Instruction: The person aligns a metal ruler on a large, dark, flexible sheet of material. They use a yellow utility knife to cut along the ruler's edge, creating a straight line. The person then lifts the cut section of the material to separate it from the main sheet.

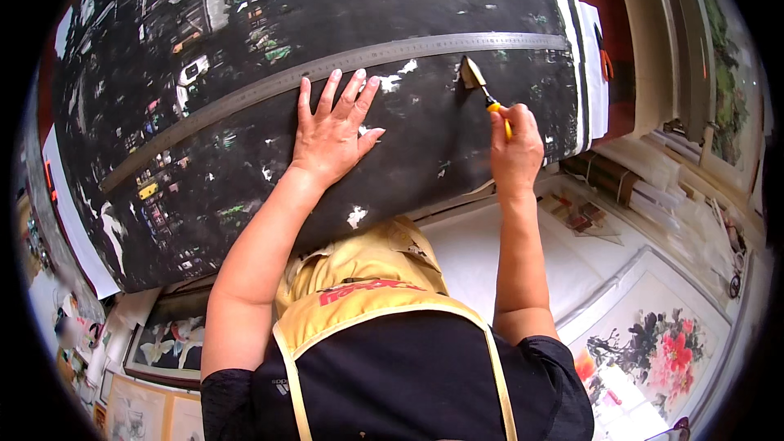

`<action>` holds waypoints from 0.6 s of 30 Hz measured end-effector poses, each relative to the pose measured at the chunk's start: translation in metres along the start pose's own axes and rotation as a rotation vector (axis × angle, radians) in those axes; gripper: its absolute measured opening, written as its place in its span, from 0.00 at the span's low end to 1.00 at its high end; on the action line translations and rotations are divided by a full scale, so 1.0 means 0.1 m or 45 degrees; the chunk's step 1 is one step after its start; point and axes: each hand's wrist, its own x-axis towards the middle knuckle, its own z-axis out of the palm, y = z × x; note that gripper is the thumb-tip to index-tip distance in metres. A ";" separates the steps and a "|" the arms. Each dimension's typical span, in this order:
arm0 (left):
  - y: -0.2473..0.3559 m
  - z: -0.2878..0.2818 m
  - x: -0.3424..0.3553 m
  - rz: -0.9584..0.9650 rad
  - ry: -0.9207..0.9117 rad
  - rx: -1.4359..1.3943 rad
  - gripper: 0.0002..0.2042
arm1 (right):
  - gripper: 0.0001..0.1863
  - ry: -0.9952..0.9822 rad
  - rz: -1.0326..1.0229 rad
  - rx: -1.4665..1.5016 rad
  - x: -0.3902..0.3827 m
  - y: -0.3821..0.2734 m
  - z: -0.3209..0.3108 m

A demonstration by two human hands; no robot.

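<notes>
Nearest, the person's yellow apron (pixel 371 298) fills the lower view. Beyond it, the left hand (pixel 333 126) lies flat with fingers spread on a large dark painted sheet (pixel 245 155), fingertips touching a long metal ruler (pixel 327 69). The right hand (pixel 514 151) is closed around a yellow-handled knife (pixel 483 91), its blade just below the ruler. Farther right, a flower painting (pixel 661 343) lies.

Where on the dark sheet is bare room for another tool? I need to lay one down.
Free: the dark sheet left of the left hand, below the metal ruler. Crowded: between that hand and the right hand with its knife.
</notes>
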 end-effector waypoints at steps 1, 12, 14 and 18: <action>0.00 -0.01 0.01 0.002 -0.001 -0.003 0.41 | 0.08 -0.033 0.056 0.042 0.00 0.03 -0.01; -0.60 -0.63 -1.14 -0.271 -0.097 0.034 0.39 | 0.08 -0.477 -0.352 0.293 0.01 -0.79 -0.08; -0.69 -0.61 -1.26 -0.274 -0.087 0.039 0.39 | 0.08 -0.485 -0.513 0.247 0.08 -0.85 0.03; -0.72 -0.55 -1.31 -0.269 -0.044 -0.012 0.39 | 0.06 -0.562 -0.648 0.196 0.21 -1.04 0.12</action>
